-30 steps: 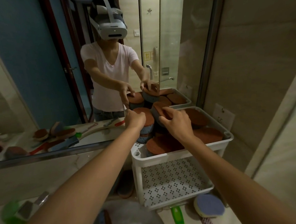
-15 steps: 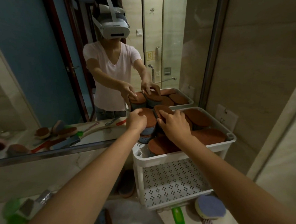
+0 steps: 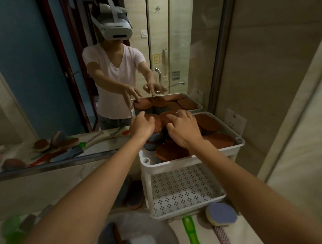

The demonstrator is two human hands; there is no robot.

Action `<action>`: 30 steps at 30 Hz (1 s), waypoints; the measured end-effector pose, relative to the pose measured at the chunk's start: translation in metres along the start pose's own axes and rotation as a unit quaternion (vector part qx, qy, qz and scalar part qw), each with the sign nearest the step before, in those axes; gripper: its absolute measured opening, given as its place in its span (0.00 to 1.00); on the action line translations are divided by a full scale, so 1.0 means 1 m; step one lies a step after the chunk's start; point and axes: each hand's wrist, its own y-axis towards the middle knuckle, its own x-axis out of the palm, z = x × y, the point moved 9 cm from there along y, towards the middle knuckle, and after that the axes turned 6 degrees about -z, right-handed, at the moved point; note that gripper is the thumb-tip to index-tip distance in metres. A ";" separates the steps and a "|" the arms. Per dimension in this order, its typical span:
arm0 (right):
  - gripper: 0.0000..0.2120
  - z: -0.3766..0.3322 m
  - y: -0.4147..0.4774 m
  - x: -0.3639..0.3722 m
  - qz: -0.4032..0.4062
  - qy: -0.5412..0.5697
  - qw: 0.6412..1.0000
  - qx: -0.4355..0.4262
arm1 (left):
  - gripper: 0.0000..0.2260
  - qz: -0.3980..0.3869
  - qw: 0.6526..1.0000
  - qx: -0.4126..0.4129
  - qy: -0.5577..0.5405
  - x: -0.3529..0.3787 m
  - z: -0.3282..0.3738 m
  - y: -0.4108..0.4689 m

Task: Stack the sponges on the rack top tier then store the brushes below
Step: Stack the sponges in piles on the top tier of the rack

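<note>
Bathroom mirror point(image 3: 29, 74) behind, left hand point(image 3: 142, 125) and right hand point(image 3: 183, 128) rest slack-fingered atop sponges point(image 3: 157, 122) at mid-frame, gripping nothing. Uneven pressing could topple them.

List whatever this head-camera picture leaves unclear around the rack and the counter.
1. Head view: the left hand and right hand cover the tops of the tall sponge stacks, so their count is hidden.
2. Head view: the green brush is cut off by the bottom edge.
3. Head view: the things in the basin are blurred and partly behind the left forearm.
</note>
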 end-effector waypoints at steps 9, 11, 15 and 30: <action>0.07 0.013 -0.151 0.004 0.221 0.160 0.961 -0.042 | 0.08 0.105 0.983 0.144 -0.051 -0.010 -0.005 -0.120; 0.06 0.031 -0.191 0.043 0.199 0.170 0.965 -0.016 | 0.06 0.055 0.984 0.145 -0.084 0.020 -0.025 -0.153; 0.16 0.100 -0.240 0.153 -0.041 0.124 0.984 0.123 | 0.07 -0.105 0.991 0.087 0.019 0.112 -0.077 -0.201; 0.27 0.199 -0.200 0.229 -0.164 -0.099 0.959 0.209 | 0.13 -0.320 0.934 -0.144 0.065 0.202 -0.208 -0.220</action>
